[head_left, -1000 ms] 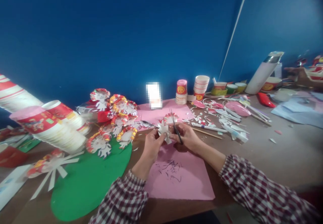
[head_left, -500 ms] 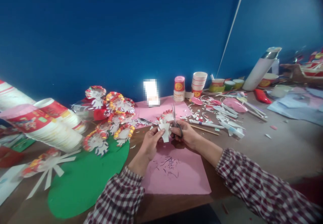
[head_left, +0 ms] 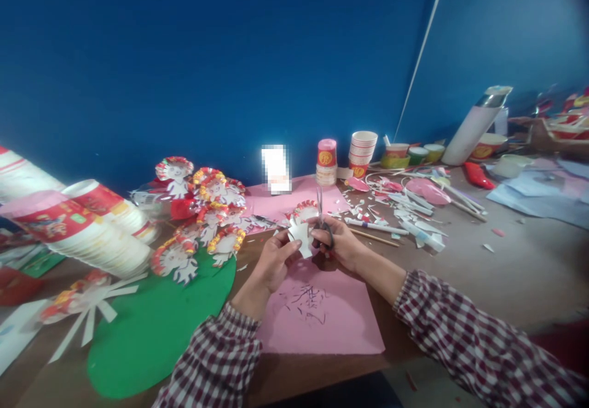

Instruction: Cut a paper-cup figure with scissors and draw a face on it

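Note:
Between thumb and fingers, my left hand [head_left: 275, 262] pinches a white paper cutout [head_left: 301, 236] with a red, scalloped top edge [head_left: 304, 208]. My right hand [head_left: 341, 240] grips dark-handled scissors [head_left: 322, 227], whose blades point up and away from me. The right fingertips are at the cutout's right side; whether they touch it I cannot tell. Below both hands lies a pink sheet [head_left: 340, 328] with dark marker strokes. Several similar paper figures [head_left: 216, 196] with red and yellow frilled rims are piled to the left.
A green rounded sheet [head_left: 151, 340] lies at left, beside tilted stacks of paper cups [head_left: 101, 230]. More cups [head_left: 363, 150] stand by the blue wall. Paper scraps [head_left: 414, 211], a wooden stick [head_left: 375, 238] and a leaning white bottle [head_left: 473, 129] are to the right.
The white cutout has turned a little in my left hand, and its lower end has shifted right. The scissors have tilted slightly and their blades look closer together.

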Available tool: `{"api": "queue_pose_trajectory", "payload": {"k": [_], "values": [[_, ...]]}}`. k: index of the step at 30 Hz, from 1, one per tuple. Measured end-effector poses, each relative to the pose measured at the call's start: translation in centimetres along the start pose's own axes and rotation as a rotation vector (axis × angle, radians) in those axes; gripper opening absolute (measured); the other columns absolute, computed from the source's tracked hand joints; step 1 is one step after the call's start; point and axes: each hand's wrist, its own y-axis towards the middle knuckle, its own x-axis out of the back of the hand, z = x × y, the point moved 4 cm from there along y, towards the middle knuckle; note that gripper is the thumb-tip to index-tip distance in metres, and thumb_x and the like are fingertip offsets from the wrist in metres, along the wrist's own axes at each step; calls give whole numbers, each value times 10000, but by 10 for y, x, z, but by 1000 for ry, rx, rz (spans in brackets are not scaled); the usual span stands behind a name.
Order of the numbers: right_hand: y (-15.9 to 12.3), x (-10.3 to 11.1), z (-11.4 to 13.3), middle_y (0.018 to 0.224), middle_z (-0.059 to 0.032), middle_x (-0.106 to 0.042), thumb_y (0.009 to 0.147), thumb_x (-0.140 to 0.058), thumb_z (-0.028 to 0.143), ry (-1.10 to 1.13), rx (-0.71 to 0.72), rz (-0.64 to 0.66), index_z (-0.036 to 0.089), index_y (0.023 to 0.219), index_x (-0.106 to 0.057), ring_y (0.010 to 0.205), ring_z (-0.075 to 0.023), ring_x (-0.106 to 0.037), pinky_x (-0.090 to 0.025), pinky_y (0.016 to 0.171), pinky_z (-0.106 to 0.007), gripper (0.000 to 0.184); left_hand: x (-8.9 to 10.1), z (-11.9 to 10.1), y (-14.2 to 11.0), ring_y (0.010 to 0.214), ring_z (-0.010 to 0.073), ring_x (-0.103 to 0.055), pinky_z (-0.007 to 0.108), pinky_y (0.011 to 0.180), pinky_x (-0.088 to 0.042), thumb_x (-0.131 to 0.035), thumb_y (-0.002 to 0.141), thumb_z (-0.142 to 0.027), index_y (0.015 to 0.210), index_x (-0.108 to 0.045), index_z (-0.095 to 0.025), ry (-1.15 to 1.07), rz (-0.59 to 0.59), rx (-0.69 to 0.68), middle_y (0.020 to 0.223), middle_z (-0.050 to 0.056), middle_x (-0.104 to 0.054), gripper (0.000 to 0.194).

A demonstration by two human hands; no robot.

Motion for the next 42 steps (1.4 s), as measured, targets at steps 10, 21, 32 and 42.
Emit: {"api": "queue_pose_trajectory", "payload": {"k": [10,21,32,42], "values": [[1,2,3,576,55,-562,671,-733,289,27,19,-96,186,1023,-594,468,-83,-516,-353,417,-178,392,3,0,1,714,170,-645,247,543,-494,-796,599,-198,1123,-571,-177,26,-69,24,991,77,-669,571],[-3,-5,0,594,51,-548,677,-753,292,-35,-60,-33,184,1024,-573,451,-70,-456,-313,362,-153,405,15,0,9,613,102,-596,210,584,-470,-794,577,-204,812,-629,-138,-43,-162,-77,712,9,-651,294],[-7,-7,10,636,40,-526,740,-702,423,-80,-37,-10,189,981,-611,443,-51,-409,-334,364,-151,348,15,-6,7,595,115,-587,229,568,-473,-770,536,-200,863,-683,-110,89,-222,-50,725,45,-674,350],[-10,-11,7,543,76,-499,653,-767,307,-20,-77,44,183,1025,-598,391,-51,-377,-355,356,-182,427,19,-3,8,614,145,-623,260,590,-492,-777,598,-228,1080,-611,-150,28,-191,-54,736,19,-668,516]]}}
